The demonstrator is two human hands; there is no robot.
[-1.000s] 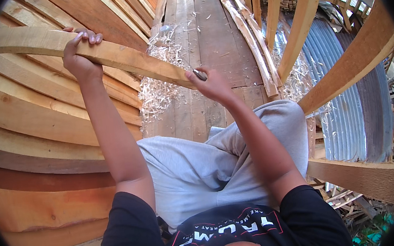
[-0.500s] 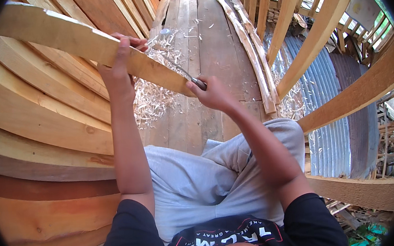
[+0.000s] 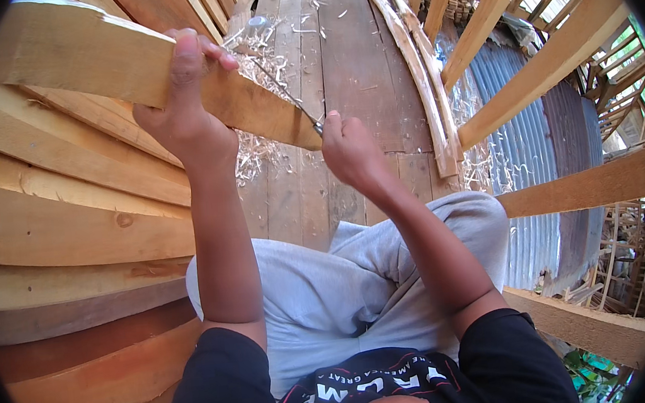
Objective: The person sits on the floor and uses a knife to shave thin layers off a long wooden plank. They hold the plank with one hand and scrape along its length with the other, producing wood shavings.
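A long pale wooden board (image 3: 91, 57) slants from the upper left down to the middle, its narrow end near my right hand. My left hand (image 3: 189, 105) grips it partway along, thumb across the top edge and fingers wrapped over the far side. In my closed right hand (image 3: 354, 150) is a knife; its thin dark blade (image 3: 286, 92) points up and left beside the far edge of the board's narrow end. My fist hides most of the handle. Whether the blade touches the wood, I cannot tell.
Curled wood shavings (image 3: 256, 157) litter the plank floor (image 3: 357, 81) beyond the board. Stacked planks (image 3: 68, 218) line the left side. Two long pale sticks (image 3: 419, 75) lie to the right, by a slatted wooden railing (image 3: 551, 78) with corrugated metal sheets (image 3: 526, 182) beyond it.
My left hand and the board look larger, closer to me now. My right hand has turned slightly, hiding more of the knife's handle. The whole view has shifted a little.
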